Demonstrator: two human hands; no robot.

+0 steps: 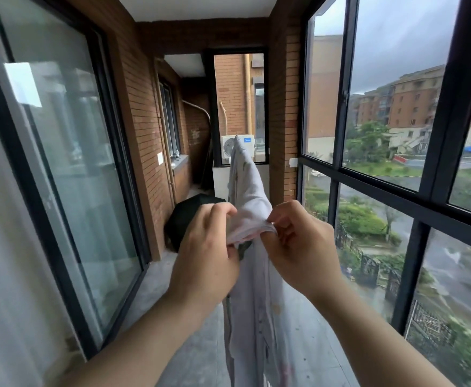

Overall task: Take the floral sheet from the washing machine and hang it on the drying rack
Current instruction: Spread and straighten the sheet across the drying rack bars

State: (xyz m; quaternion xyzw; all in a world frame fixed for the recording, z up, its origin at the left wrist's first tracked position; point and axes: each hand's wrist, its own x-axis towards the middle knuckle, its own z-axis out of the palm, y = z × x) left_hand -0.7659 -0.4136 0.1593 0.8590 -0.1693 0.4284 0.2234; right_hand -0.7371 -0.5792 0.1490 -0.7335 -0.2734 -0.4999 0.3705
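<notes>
Left hand point(206, 252), right hand point(301, 247): both pinch bunched floral sheet point(249, 191) between them, at near end of drying rack point(243, 249); sheet hangs below both wrists

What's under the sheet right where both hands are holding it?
Below the floral sheet, between the left hand and the right hand, a small dark piece shows; what it is I cannot tell. Whatever carries the sheet farther back is covered by the cloth.
</notes>
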